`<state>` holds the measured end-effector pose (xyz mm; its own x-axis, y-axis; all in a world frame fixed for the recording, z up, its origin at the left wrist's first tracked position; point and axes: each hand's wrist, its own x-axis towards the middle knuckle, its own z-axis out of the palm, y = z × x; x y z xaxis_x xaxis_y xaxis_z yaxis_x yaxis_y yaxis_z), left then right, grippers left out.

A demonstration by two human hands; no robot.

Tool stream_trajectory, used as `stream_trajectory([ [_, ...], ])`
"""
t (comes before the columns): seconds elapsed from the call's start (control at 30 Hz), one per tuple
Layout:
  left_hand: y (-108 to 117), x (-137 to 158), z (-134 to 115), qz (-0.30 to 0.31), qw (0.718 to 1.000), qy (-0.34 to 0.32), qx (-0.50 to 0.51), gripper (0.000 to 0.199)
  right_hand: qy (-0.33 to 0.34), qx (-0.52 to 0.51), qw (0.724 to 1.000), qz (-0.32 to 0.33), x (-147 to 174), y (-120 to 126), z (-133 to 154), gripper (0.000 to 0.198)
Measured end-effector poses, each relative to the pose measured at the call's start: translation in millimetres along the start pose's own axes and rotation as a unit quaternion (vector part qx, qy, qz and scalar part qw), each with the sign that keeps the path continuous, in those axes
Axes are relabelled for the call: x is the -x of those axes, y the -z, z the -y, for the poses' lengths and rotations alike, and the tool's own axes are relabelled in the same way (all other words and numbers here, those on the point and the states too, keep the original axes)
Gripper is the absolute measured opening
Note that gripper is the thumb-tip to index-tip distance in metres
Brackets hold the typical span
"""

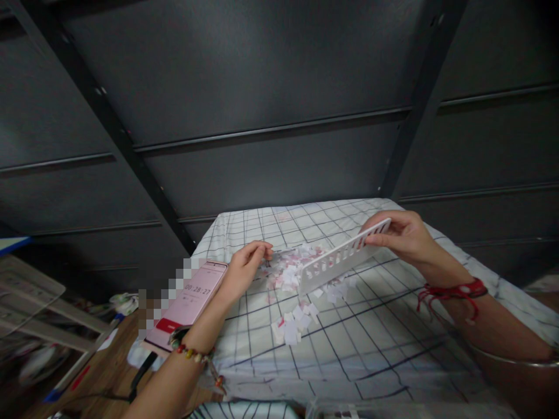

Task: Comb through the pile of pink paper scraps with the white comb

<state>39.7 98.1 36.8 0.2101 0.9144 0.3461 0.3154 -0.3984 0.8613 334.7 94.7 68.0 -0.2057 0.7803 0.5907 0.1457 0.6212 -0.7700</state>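
My right hand [399, 235] grips the upper end of a white slotted plastic piece [332, 269], thumb on the near face and the other fingers behind it. It is held tilted, its lower left end down among a heap of small white and pinkish paper pieces [290, 276]. At the left side of the heap is my left hand [251, 265], with its fingers curled together; what they hold, if anything, is hidden. A smaller cluster of white paper pieces [292, 326] lies nearer to me on the checked cloth [349, 337].
A phone [187, 302] showing a running timer stands beside my left forearm. Dark metal panels [262, 75] rise behind the cloth-covered surface. At the left is a pale rack [48, 314] above a wooden floor. A clear container edge [371, 409] shows at the bottom.
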Motion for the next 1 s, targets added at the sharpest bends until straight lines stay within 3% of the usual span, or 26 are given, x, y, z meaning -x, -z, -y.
stream_trajectory([
  [0.17,-1,-1,1,-0.001,1.0,-0.001,-0.001,0.022,-0.023,0.018,0.999,0.034,0,-3,5,0.021],
  [0.43,0,-2,1,0.004,1.0,-0.002,-0.001,0.022,-0.005,0.007,1.0,-0.008,1,-11,4,0.022],
  [0.63,-1,-2,2,0.004,1.0,-0.001,-0.005,0.021,-0.022,0.01,0.999,0.04,2,-14,6,0.023],
  [0.77,-1,-1,-1,0.004,1.0,0.005,-0.006,0.022,-0.022,0.01,0.999,0.028,2,-21,6,0.018],
  [1.0,0,0,1,-0.001,1.0,-0.006,-0.005,0.022,-0.014,-0.005,1.0,0.016,2,-8,7,0.018],
])
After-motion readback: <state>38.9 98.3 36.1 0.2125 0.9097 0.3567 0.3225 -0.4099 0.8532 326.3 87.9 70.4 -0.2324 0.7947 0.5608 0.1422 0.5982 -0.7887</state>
